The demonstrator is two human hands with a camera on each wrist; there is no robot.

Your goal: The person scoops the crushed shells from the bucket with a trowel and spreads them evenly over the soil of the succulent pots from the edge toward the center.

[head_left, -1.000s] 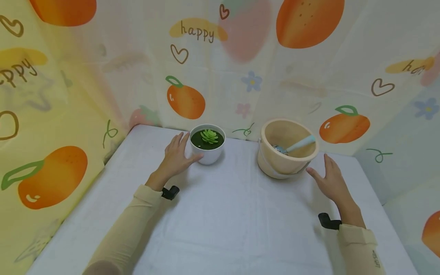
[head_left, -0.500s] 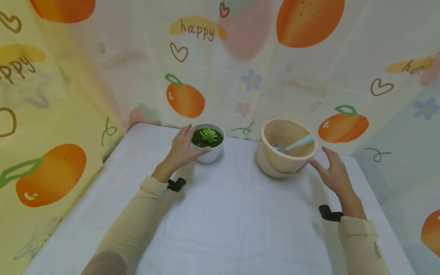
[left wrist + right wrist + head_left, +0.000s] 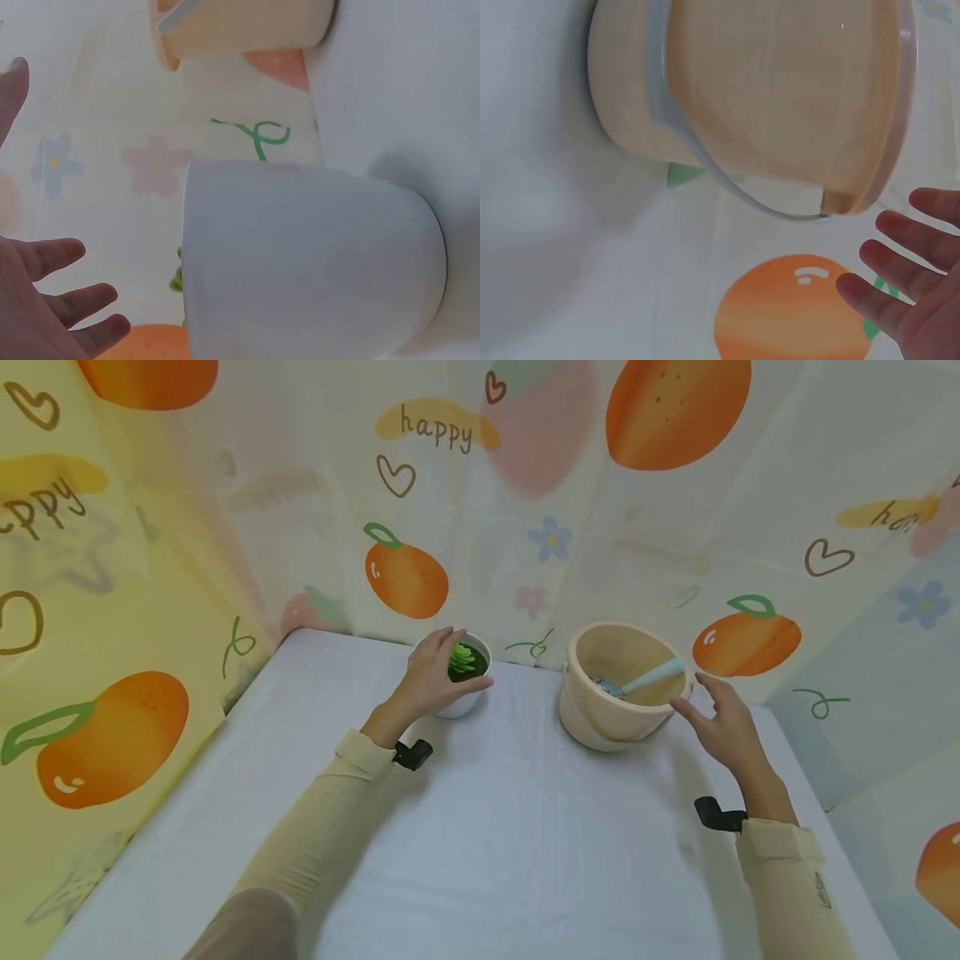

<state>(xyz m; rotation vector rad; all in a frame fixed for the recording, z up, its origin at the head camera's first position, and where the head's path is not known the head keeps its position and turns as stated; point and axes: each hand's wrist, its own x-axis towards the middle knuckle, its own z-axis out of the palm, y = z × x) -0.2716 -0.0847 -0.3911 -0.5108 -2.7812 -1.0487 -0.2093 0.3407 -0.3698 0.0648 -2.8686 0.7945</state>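
Note:
A white pot point(image 3: 459, 706) with a green succulent point(image 3: 461, 660) in dark soil stands at the back of the table. My left hand point(image 3: 429, 681) hovers over its near left side, fingers spread, and covers part of the soil in the head view. In the left wrist view the fingers are apart from the pot's smooth wall point(image 3: 307, 262). To the right stands a cream bucket point(image 3: 600, 718), its handle point(image 3: 727, 180) hanging down. Inside leans a tool with a light blue handle point(image 3: 654, 677) and a metal head. My right hand point(image 3: 723, 727) is beside the bucket's right rim, holding nothing.
A white cloth covers the table point(image 3: 510, 843). Behind it hangs a fruit-print curtain point(image 3: 480, 552), close to the pot and bucket. A yellow-tinted curtain side point(image 3: 127, 610) borders the table's left edge.
My left hand has moved right and slightly forward, from beside the pot to over it. My right hand has shifted slightly forward by the bucket rim. Pot and bucket stay in place.

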